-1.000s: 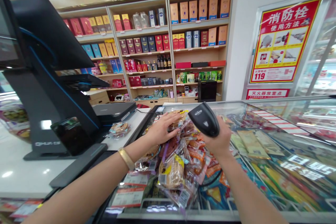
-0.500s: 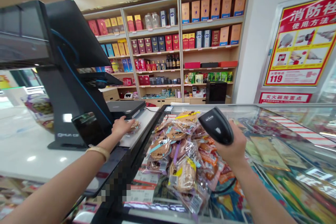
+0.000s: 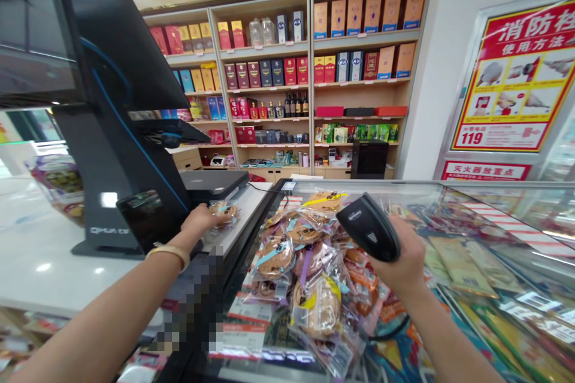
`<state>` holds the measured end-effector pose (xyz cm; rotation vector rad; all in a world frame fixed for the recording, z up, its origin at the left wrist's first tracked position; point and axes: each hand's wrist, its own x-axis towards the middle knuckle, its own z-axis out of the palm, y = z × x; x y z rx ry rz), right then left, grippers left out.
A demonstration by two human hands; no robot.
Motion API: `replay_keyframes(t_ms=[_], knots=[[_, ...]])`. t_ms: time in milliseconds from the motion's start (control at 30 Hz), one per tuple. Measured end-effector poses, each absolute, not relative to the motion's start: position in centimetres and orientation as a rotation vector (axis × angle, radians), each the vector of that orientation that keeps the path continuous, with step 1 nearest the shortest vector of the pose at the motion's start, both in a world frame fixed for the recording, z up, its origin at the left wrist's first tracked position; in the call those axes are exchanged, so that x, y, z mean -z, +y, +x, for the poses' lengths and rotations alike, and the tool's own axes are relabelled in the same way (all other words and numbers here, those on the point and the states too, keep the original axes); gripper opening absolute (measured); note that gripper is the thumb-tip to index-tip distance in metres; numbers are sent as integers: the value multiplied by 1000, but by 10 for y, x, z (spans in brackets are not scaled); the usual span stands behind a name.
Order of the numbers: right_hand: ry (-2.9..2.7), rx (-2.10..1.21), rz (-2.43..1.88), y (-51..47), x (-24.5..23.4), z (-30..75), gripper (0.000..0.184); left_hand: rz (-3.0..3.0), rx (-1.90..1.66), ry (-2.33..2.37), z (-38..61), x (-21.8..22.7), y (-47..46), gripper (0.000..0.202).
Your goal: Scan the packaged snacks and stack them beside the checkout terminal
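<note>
Away from the pile (image 3: 309,251) since a second ago with the left hand (image 3: 201,219), and across to the lone packet (image 3: 227,215) on the counter (image 3: 49,284). Covering less of that packet than half a second ago, too: now at its left edge, with most of the wrapper showing just right of the fingers. Cannot tell whether pinching the wrapper or merely touching it (fingertips too hard to make out). Just beyond the left hand, a black box (image 3: 215,182); to its left, the foot of the till (image 3: 130,48).

In the right hand (image 3: 404,257), closed firmly around the grip, the scanner (image 3: 371,227), much as a second ago. Nose turned forward and left, above the right edge of the pile. Left of the right wrist, a stretch of black cable (image 3: 398,332); under both pile and wrist, the glass-topped case (image 3: 476,182).

Judging from the shift, handling now centred on the single packet instead of the pile, with the scanner merely kept in hand. No telling from here whether lined up with the packet (barcode not in sight).
</note>
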<state>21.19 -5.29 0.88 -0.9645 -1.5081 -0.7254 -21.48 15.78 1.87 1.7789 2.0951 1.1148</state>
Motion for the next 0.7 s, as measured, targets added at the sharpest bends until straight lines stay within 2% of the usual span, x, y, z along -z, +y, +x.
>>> replay_keyframes(t_ms=[100,233,467,700], knots=[[-1516,722,-990,-53,-8,212,15,1790,-901,2347,-205,-25,148,83],[-1547,703,-1009,-52,-6,212,19,1806,-1091,2282,-190,-32,133,78],[-1630,646,-1016,-53,-8,205,18,1423,-1614,1602,-168,-52,116,59],[-1771,544,-1066,-57,-10,193,22,1438,-1806,1180,-117,-95,68,56]])
